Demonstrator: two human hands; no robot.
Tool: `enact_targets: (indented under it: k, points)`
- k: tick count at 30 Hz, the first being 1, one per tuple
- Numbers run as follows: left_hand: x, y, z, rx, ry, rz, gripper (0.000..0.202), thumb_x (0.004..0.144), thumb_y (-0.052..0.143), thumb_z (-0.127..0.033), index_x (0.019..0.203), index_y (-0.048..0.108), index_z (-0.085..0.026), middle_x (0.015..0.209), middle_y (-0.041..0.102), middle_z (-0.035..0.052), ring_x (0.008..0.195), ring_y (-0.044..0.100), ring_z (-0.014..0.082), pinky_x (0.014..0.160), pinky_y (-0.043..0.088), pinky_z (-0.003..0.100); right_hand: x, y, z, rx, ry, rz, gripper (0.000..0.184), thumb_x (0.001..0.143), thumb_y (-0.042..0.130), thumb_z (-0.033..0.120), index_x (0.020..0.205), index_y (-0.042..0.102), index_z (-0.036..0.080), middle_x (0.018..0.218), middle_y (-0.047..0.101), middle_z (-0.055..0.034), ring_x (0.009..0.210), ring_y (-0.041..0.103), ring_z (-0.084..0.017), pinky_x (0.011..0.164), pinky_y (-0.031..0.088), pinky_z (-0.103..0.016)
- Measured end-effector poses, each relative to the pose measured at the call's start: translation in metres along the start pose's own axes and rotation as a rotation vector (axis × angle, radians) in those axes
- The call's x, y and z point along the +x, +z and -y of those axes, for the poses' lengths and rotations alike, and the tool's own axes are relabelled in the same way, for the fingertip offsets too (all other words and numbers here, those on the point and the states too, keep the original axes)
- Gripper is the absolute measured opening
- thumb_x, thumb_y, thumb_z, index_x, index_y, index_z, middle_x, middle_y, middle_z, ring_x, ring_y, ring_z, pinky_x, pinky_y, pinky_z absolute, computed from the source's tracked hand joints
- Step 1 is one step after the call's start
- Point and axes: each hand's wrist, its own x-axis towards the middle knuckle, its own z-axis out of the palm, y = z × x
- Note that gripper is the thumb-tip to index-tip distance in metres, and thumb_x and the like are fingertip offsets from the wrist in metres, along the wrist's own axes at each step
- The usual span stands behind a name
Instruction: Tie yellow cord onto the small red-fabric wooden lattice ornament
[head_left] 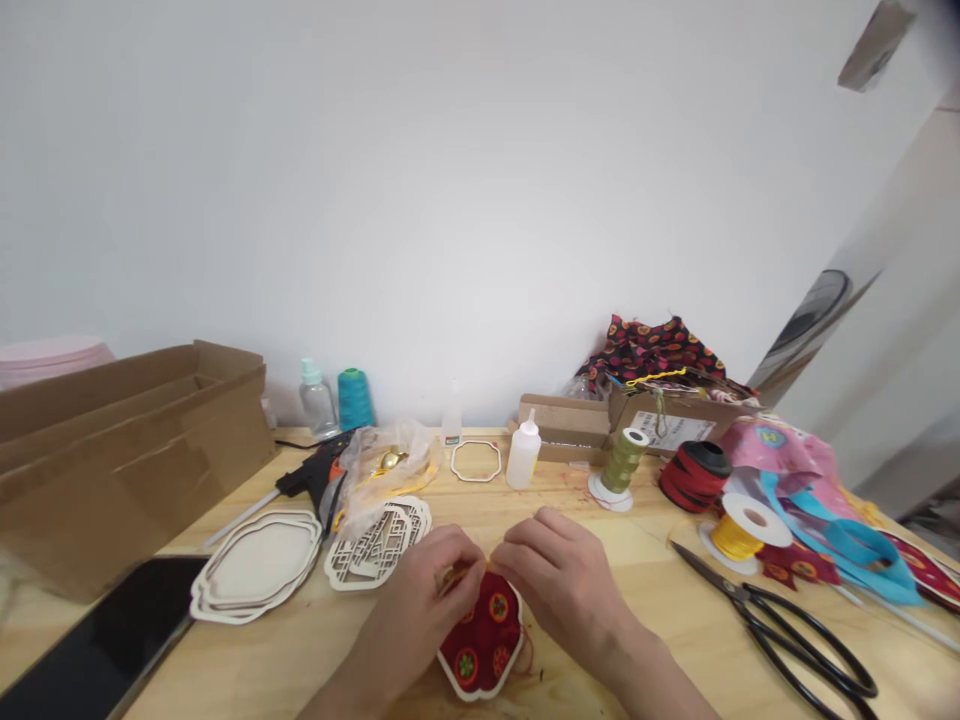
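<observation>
A scalloped panel (pixel 480 640) with a pale rim and dark red patterned cloth lies on the table below my hands. At its top edge my left hand (pixel 431 605) is closed in a pinch, with a bit of yellow cord (pixel 491 565) showing near the fingertips. My right hand (pixel 562 575) meets it from the other side, thumb and fingers pressed together at the same cord. Most of the cord is hidden by my fingers. Loose reddish thread (pixel 528 650) curls beside the panel's right edge.
Black scissors (pixel 780 630) lie open at right, near a yellow cord spool (pixel 739 530). A glue bottle (pixel 523 455) stands ahead. Left are lattice pieces (pixel 349 560), stacked frames (pixel 259 565), a glue gun (pixel 315 475), a phone (pixel 105 640) and a cardboard box (pixel 142 460).
</observation>
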Motion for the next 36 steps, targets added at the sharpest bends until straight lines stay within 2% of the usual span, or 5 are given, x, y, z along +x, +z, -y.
enact_targets:
  k: [3,8,13,23,36]
  points:
    - [-0.001,0.000,-0.004,0.115,0.119,0.071,0.016,0.077,0.041,-0.021,0.065,0.052,-0.019,0.068,0.053,-0.0004,0.067,0.049,0.0148,0.069,0.038,0.027,0.002,-0.003,-0.003,0.024,0.011,-0.024,0.016,0.081,0.045,0.021,0.073,0.059,0.019,0.068,0.058,-0.0018,0.061,0.043,-0.013,0.054,0.030,-0.024]
    - [-0.002,-0.001,-0.005,0.169,0.242,0.142,0.015,0.077,0.042,-0.017,0.067,0.053,-0.020,0.067,0.053,-0.0026,0.070,0.049,0.0127,0.093,0.020,0.034,0.002,-0.004,-0.007,0.203,0.078,-0.020,0.014,0.079,0.048,0.024,0.072,0.060,0.019,0.065,0.057,-0.0012,0.063,0.046,-0.013,0.058,0.032,-0.025]
    - [-0.004,-0.001,-0.004,-0.015,0.103,0.096,0.018,0.078,0.042,-0.021,0.063,0.051,-0.019,0.066,0.052,-0.0019,0.066,0.049,0.0130,0.071,0.036,0.025,0.000,-0.006,-0.008,0.336,0.148,-0.058,0.011,0.078,0.050,0.022,0.071,0.058,0.018,0.065,0.056,-0.0006,0.064,0.047,-0.012,0.060,0.034,-0.025]
    - [-0.001,-0.001,0.001,-0.496,-0.162,-0.022,0.021,0.077,0.044,-0.029,0.061,0.050,-0.017,0.058,0.044,-0.0048,0.054,0.040,0.0095,0.051,0.035,0.018,-0.002,-0.005,-0.004,0.294,0.052,-0.064,0.006,0.074,0.052,0.017,0.075,0.057,0.019,0.067,0.055,-0.0016,0.063,0.046,-0.014,0.059,0.033,-0.028]
    - [0.000,0.003,0.001,-0.344,-0.063,0.005,0.019,0.076,0.045,-0.027,0.065,0.057,-0.017,0.063,0.051,-0.0018,0.062,0.047,0.0125,0.058,0.037,0.020,-0.001,0.007,0.006,0.364,0.187,-0.159,0.008,0.072,0.049,0.015,0.071,0.057,0.018,0.067,0.055,-0.0025,0.063,0.047,-0.013,0.057,0.036,-0.026]
